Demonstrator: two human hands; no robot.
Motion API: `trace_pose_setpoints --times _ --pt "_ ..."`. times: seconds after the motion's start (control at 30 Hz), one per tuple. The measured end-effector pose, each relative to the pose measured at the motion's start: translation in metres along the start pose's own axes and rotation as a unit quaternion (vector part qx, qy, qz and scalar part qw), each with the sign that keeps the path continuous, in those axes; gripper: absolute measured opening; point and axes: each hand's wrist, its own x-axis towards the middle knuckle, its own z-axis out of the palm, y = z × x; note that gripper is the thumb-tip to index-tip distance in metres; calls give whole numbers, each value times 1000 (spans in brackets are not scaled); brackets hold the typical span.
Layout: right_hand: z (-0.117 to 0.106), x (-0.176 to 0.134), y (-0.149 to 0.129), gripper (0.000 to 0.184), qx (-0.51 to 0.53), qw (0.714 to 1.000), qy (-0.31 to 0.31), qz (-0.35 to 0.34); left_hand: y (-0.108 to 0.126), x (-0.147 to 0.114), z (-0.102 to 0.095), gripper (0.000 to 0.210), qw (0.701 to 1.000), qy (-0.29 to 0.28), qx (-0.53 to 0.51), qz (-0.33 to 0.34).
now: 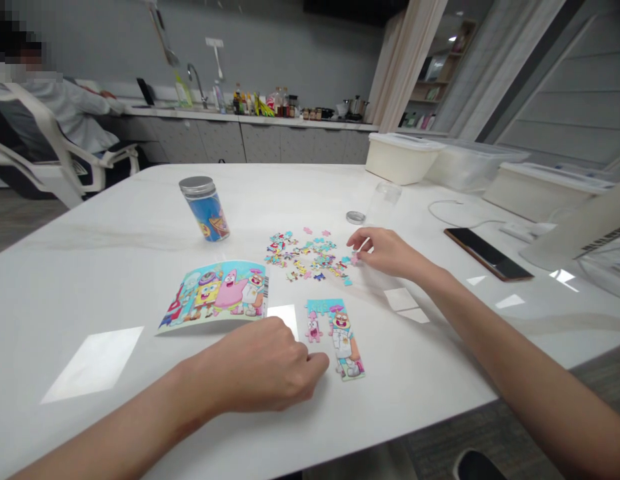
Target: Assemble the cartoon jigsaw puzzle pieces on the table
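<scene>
My right hand [387, 252] is at the right edge of a loose heap of jigsaw pieces [323, 247], thumb and fingertips closed on a pink jigsaw piece [355, 258]. Curled up, my left hand [273, 363] rests just left of a partly joined puzzle [346, 340]; whatever its fingers hold, if anything, is hidden. The joined part shows a cartoon squirrel in a white coat along its right side, a blue strip on top and a small pink figure at left. Beyond my left hand lies a curved picture sheet [223, 293] with cartoon characters.
A blue cartoon jar [210, 213] with a metal lid stands at back left. A clear jar [385, 203] and a metal lid [355, 217] are behind my right hand. A phone [485, 253], cable and plastic boxes [403, 160] are at right. A person sits far left.
</scene>
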Motion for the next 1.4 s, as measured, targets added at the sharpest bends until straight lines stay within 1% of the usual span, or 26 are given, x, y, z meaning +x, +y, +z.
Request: trace_pose_setpoints --times 0.1,0.2,0.33,0.4,0.47,0.57,0.63,0.7,0.8,0.83,0.9,0.97,1.0,1.13,1.4 --pt "0 4 8 25 -28 999 5 15 0 0 0 18 1000 -5 1 -3" --pt "0 7 14 26 -47 998 -5 31 0 0 0 17 1000 -7 1 -3" --pt "3 7 15 25 -69 997 -6 17 1 0 0 18 1000 -1 2 -2" --pt "7 5 10 25 -80 997 14 -12 1 1 0 18 1000 1 4 -3" --pt "13 2 0 26 -80 995 34 -58 1 1 0 19 1000 6 4 -5" --pt "24 -5 -15 23 -56 988 10 -144 2 1 0 19 1000 14 1 -8" --pt "28 -8 -20 23 -52 984 -7 -168 1 0 0 19 1000 18 2 -9" --pt "28 -8 -19 24 -61 986 1 -153 1 0 0 19 1000 16 3 -10" --pt "21 -6 -10 22 -105 990 47 -79 2 0 1 19 1000 10 4 -9" --pt "18 -6 -6 21 -123 990 48 -54 2 0 1 19 1000 9 4 -9" --pt "13 -5 1 20 -144 989 17 -28 2 0 1 19 1000 9 3 -10" --pt "11 -4 5 19 -146 989 -10 -25 3 0 2 19 1000 13 0 -11" --pt "11 -4 7 19 -144 989 -14 -27 3 0 2 20 1000 15 -1 -11" --pt "12 -2 8 22 -136 990 -12 -40 2 0 3 19 1000 15 0 -11" --pt "11 -1 0 22 -110 993 -15 -46 2 1 1 18 1000 4 12 -10"
